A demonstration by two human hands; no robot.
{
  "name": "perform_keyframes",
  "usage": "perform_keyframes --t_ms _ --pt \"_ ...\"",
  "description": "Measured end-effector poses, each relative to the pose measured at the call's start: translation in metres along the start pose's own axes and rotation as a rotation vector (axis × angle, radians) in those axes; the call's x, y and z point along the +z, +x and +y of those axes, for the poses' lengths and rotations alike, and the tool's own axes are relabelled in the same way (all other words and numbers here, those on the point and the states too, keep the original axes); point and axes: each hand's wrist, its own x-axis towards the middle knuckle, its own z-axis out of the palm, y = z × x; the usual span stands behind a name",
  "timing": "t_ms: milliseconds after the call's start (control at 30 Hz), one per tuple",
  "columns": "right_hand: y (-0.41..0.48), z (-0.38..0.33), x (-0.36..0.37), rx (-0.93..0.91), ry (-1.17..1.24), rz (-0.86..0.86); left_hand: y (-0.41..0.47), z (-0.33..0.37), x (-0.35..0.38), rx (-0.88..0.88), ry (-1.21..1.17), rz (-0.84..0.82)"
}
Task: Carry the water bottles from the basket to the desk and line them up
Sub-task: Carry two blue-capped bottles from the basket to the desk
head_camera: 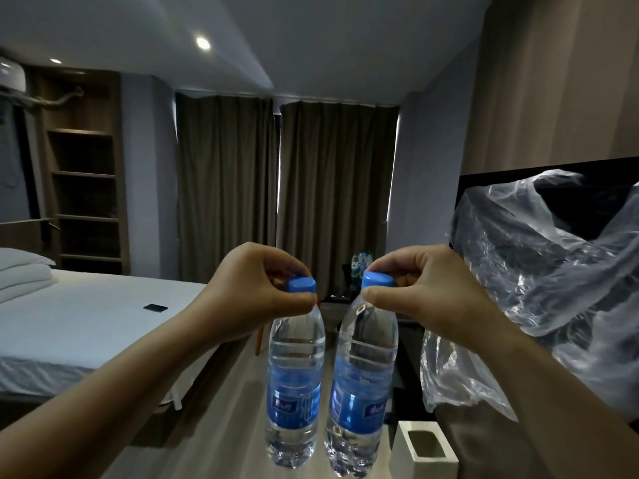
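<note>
Pinching blue caps (301, 285) in left hand (262, 288) and right hand (422, 292), dangling clear plastic water bottles (295, 375) upright; dark desk (342, 299), probably, far ahead between them.

clear bottles (294, 378) with blue caps (301, 284), brown curtains (283, 188), white bed (86, 323)

Place: a hotel-style bedroom is shown.
Bed: a made bed (86, 319) with white sheets is seen at the left, with white pillows (24, 271) stacked at its head.
Window wall: full-height brown curtains (287, 188) are drawn shut across the centre.
Storage: open wooden shelving (84, 195) is built in at the upper left, near a wall air conditioner (10, 76).
Ceiling: recessed spotlights (203, 43) are set in.
Right side: a dark screen (570, 209) draped in clear plastic sheeting (518, 271) is seen.
Far end: a small dark counter (337, 299) carrying bottles (359, 261) is placed before the curtains.
Lower right: a white bin (427, 451) is stood.
</note>
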Motion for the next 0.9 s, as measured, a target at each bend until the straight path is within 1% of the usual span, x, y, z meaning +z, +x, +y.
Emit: perform_keyframes --t_ms 333,667,900 --pt "0.120 0.102 -0.004 -0.044 -0.063 -0.021 0.123 -0.079 0.047 -0.016 0.001 0.044" --pt "0.229 0.209 0.021 -0.009 -0.069 -0.025 0.229 -0.185 0.094 -0.014 -0.047 0.004" --pt "0.328 0.277 0.043 -0.001 -0.112 0.000 0.326 -0.272 0.110 0.019 -0.091 -0.041"
